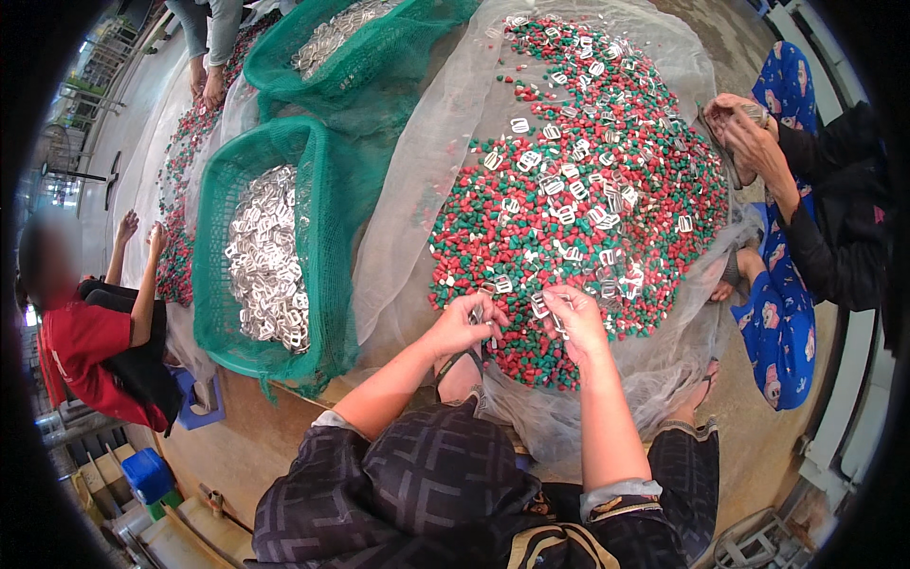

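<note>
Head view is showing everything laid out around one landmark, the heap (607, 199) of red and green pellets mixed with small metal buckles, which is lying on a sheet of pale mesh (427, 142). Far left of the heap, a person in a red shirt (81, 356) is sitting with both arms raised toward another strip of pellets. Nearer, just left of the heap, a green basket (213, 237) is holding a pile of sorted buckles (270, 256), and a second green net of buckles is lying above it. At the heap's near edge, the left hand (464, 324) is curling shut on what looks like a buckle, though its fingers are hiding most of it. Just beside it, the right hand (573, 318) is pinching a buckle (540, 305) between fingertips, its knuckles resting over the pellets. Right of the heap, a person in a black top is bringing both hands (744, 128) together near its far edge. As for what could go wrong: pellets may be clinging inside a buckle's slot and riding along into the basket, and a loose pinch could be letting a buckle slip back and sink among the pellets; a snagged mesh could spill the heap's edge.
</note>
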A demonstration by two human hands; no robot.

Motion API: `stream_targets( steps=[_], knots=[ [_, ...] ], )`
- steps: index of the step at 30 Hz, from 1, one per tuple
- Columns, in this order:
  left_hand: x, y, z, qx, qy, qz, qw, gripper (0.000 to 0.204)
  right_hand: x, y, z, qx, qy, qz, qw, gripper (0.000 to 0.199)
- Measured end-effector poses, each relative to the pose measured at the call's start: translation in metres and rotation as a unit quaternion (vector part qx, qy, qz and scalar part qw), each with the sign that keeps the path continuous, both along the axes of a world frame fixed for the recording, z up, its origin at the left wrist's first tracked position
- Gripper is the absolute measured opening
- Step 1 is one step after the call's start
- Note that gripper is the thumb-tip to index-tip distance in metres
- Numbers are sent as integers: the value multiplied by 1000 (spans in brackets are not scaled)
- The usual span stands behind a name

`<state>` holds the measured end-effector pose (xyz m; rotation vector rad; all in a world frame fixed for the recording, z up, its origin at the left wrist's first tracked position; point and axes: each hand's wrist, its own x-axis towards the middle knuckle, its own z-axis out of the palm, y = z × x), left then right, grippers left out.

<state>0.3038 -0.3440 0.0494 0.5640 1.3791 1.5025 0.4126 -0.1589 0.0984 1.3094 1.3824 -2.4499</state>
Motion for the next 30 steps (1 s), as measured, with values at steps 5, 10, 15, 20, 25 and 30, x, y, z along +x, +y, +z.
stream_targets(
  steps=[5,10,15,20,25,30],
  knots=[
    [-17,25,46,-25,-79,8,997,12,0,-1,10,-59,26,20,998,17],
    [-22,33,41,9,86,-18,996,17,-2,-5,10,-88,40,40,995,17],
    [-25,29,47,-9,79,-46,996,17,-4,-5,15,-132,13,29,991,17],
    [-30,28,54,-3,127,-55,990,15,2,3,14,-205,11,115,972,22],
    [-34,29,53,41,272,-88,957,12,0,4,18,-147,-18,171,974,16],
    [-31,29,54,11,257,-89,962,12,-4,4,23,-52,-23,223,973,14]
  ],
)
